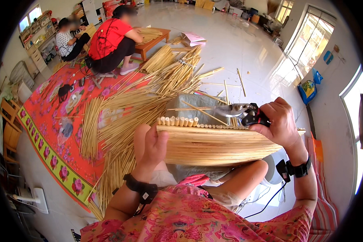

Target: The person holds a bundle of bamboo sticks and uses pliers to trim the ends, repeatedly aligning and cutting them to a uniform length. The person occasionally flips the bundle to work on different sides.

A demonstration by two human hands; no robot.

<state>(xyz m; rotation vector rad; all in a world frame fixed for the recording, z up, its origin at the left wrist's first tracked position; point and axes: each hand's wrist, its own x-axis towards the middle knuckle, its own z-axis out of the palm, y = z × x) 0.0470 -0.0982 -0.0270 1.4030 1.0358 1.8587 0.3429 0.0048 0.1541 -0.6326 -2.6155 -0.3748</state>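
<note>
Pale floor (266, 72); stalk panel (213, 145) lengthwise left-right; shears (238, 109) pointing left, opening unclear.

Before us, a left hand (151, 144) steadied a stalk panel (218, 144) while the right hand (280, 122) held shears (238, 109) at its edge

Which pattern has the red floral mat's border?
Pink roses along the yellow-green border, best in head view.

the right hand (280, 123) sits higher, fingers (279, 105) curled, the left hand (152, 147) upright lower down.
</note>
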